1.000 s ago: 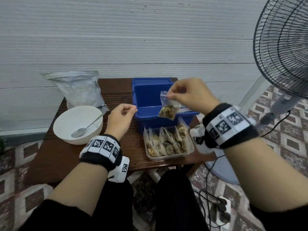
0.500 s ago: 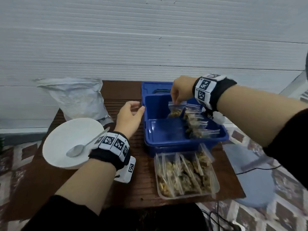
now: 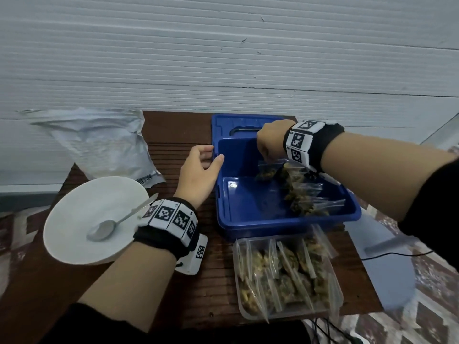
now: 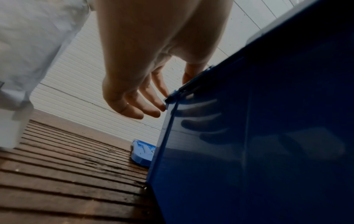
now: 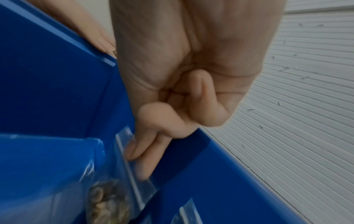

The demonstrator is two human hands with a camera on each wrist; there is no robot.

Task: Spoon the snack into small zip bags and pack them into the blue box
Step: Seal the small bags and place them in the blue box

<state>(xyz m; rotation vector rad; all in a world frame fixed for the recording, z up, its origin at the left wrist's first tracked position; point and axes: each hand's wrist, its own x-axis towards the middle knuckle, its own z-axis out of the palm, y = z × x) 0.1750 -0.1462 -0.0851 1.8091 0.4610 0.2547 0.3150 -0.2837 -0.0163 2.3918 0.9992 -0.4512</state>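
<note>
The blue box [image 3: 253,219] stands on the brown table with several filled zip bags [image 3: 301,197] lined along its right side. Inside the box at the far end, my right hand [image 3: 269,142] pinches the top of one small filled zip bag [image 3: 267,171]; the right wrist view shows the fingers [image 5: 138,150] on the bag's clear strip [image 5: 132,171], snack below. My left hand [image 3: 198,170] is relaxed at the box's far left corner [image 4: 172,97], with fingertips [image 4: 151,110] close to the rim and holding nothing. A clear tray [image 3: 248,311] of more filled bags sits in front of the box.
A white bowl [image 3: 74,244] with a metal spoon [image 3: 104,228] sits at the left of the table. A large white snack bag [image 3: 99,145] leans at the back left. The blue lid [image 3: 223,125] lies behind the box. A white ribbed wall is close behind.
My right hand carried the filled bag from above the tray into the blue box and lowered it beside the others. My left hand moved up to the box's left rim.
</note>
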